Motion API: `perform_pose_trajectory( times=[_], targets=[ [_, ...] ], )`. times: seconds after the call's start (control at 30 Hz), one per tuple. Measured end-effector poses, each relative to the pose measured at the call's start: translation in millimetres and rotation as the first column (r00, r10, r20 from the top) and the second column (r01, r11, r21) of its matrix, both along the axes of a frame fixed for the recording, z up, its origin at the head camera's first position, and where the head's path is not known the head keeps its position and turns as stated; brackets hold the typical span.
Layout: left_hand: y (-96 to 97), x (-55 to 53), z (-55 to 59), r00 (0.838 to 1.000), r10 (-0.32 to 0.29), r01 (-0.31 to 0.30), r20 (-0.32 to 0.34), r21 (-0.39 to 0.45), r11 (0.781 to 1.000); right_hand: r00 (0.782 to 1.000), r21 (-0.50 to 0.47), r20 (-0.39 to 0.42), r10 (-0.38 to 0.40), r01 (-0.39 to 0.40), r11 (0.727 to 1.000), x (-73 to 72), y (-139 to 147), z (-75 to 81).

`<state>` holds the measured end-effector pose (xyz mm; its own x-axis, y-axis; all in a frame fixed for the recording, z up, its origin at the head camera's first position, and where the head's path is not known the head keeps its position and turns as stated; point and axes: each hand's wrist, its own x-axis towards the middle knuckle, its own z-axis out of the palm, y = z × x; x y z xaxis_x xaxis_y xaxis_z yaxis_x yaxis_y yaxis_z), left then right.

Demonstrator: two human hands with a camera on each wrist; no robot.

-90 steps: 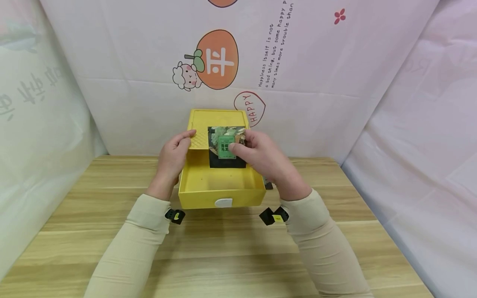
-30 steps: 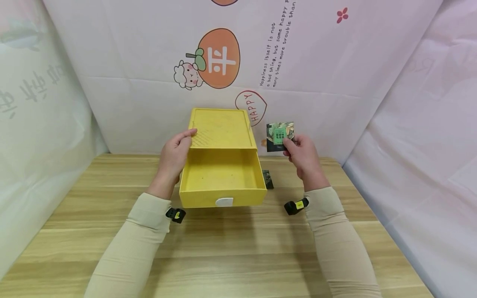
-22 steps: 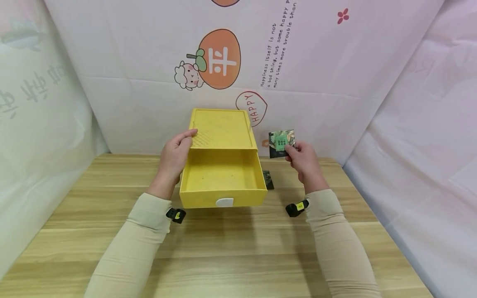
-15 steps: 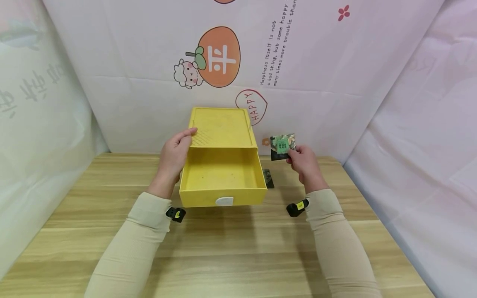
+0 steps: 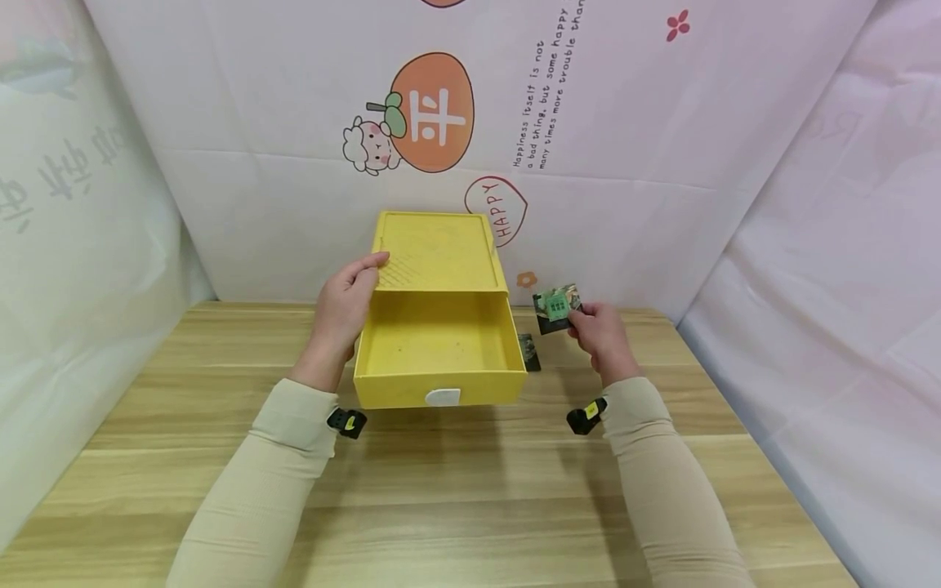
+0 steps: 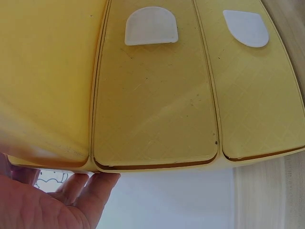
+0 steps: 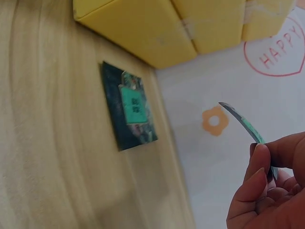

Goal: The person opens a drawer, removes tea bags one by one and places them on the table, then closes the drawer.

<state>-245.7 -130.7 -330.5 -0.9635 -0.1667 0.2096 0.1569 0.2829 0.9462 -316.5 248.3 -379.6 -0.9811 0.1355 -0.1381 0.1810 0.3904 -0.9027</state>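
Note:
In the head view my left hand (image 5: pixel 344 306) grips the upper left edge of a yellow plastic drawer cabinet (image 5: pixel 437 245). Its top drawer (image 5: pixel 400 390), with a white tab, is pulled out and nothing lies inside. The left wrist view has fingertips (image 6: pixel 102 183) against the cabinet's side edge, beside two closed drawer fronts. My right hand (image 5: pixel 604 339) pinches a square black-and-green tea packet (image 5: pixel 553 307) between thumb and fingers, right of the cabinet. It appears edge-on and slightly bent in the right wrist view. A similar tea packet (image 7: pixel 125 105) lies flat on the table beside the cabinet.
Cabinet and packet stand on a wood-grain table (image 5: pixel 434 506). A white printed cloth (image 5: pixel 625 204) rises right behind the cabinet, and more cloth hangs at both sides. In the head view the cabinet partly covers the packet on the table.
My right hand has carried the tea packet from over the open drawer to the right, then lowered it towards the table. My left hand has stayed on the cabinet.

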Motion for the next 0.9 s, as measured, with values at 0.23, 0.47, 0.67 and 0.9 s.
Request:
perform_pose_trajectory(
  times=[0.23,0.47,0.67,0.9],
  targets=[
    [-0.3,0.8,0.1,1.000,-0.003,0.003,0.005,0.011,1.000,1.000,0.008,0.023,-0.011,0.011,1.000,-2.8,8,-17.9],
    [0.2,0.2,0.7,1.000,0.000,0.000,0.004,0.008,1.000,1.000,0.012,0.024,-0.017,0.017,1.000,-5.5,12,-29.8],
    [0.3,0.7,1.4,1.000,-0.007,0.007,0.001,0.005,1.000,1.000,0.043,0.031,-0.003,0.001,0.999,-4.1,13,-34.6],
    [-0.3,0.3,0.5,1.000,-0.013,0.013,-0.003,0.002,1.000,0.999,0.120,0.036,0.003,-0.007,0.993,-4.9,16,-41.1]
  ],
)
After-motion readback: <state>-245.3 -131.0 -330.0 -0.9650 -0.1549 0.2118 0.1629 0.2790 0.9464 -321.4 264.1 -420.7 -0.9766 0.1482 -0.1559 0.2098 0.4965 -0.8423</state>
